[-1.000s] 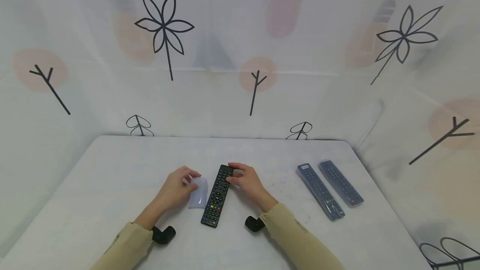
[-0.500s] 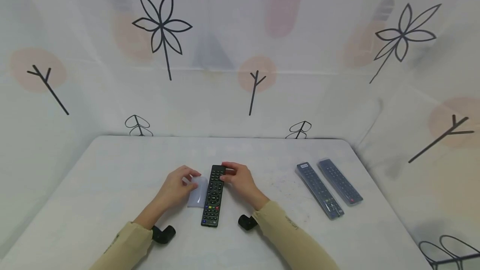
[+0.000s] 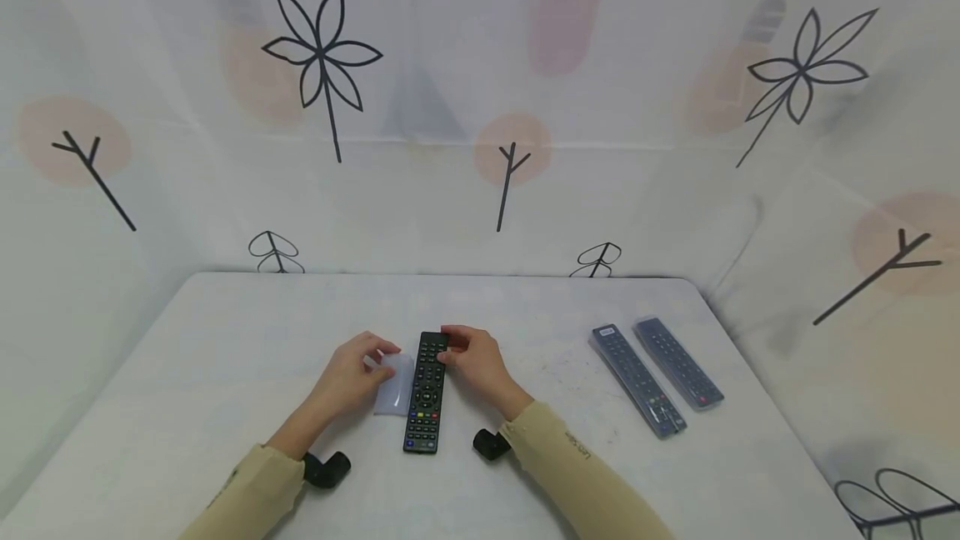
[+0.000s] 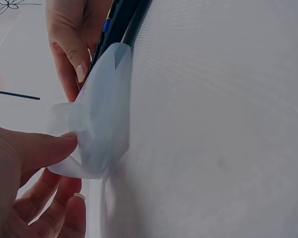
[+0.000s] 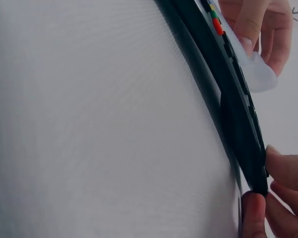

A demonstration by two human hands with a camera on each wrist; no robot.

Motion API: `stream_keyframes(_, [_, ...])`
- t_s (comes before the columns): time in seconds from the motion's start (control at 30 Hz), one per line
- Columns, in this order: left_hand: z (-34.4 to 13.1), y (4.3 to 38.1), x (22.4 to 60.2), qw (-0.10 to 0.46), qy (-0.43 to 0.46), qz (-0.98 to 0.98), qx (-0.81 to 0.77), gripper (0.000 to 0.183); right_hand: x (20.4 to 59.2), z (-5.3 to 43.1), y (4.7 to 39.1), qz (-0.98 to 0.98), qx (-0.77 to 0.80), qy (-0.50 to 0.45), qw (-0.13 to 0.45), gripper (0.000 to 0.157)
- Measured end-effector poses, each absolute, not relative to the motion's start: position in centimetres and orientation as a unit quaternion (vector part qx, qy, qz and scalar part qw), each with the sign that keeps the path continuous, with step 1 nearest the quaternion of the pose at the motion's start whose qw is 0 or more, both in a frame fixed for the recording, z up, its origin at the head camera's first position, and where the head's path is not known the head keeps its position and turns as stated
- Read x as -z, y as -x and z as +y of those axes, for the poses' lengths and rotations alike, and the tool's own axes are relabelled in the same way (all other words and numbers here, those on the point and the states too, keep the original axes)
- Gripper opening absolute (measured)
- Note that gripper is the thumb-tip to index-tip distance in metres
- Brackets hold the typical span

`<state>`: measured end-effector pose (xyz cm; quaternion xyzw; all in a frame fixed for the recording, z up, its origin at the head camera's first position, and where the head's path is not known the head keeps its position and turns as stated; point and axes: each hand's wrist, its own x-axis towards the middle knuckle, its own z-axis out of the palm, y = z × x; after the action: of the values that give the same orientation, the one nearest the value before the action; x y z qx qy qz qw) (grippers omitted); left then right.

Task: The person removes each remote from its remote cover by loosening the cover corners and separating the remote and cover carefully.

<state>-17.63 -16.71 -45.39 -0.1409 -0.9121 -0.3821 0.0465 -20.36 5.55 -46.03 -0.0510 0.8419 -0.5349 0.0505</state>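
Observation:
A black remote control (image 3: 427, 394) with several coloured buttons lies near the middle of the table, its long side toward the viewer. My right hand (image 3: 478, 363) pinches its far end between thumb and fingers, as the right wrist view shows at the remote's tip (image 5: 256, 178). Just left of the remote is a translucent plastic sleeve (image 3: 394, 386), thin and slightly puckered. The left hand (image 3: 352, 373) pinches the sleeve's far left corner; in the left wrist view the thumb presses on the film (image 4: 102, 114). The remote stands right beside the sleeve's right edge.
Two more remotes in clear wrapping lie side by side at the right of the table (image 3: 540, 490): a nearer wrapped remote (image 3: 639, 382) and a farther wrapped remote (image 3: 679, 363). A patterned white curtain (image 3: 420, 207) hangs behind the table.
The right hand has moved left with the remote, turning it more upright in the head view and bringing it beside the sleeve. The left hand has stayed in place, holding the sleeve.

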Motion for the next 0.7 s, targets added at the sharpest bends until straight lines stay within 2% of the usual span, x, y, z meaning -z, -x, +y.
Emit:
stream_keyframes(0.43, [-17.0, 17.5, 45.4, 0.049, 0.139, -0.912, 0.383, 0.026, 46.0, 6.0, 20.2, 0.836, 0.546, 0.043, 0.042, 0.043])
stream_keyframes(0.7, [-17.1, 17.4, 45.6, 0.059, 0.141, -0.911, 0.383, 0.027, 45.2, 7.9, 20.1, 0.816, 0.575, 0.046, 0.030, 0.042])
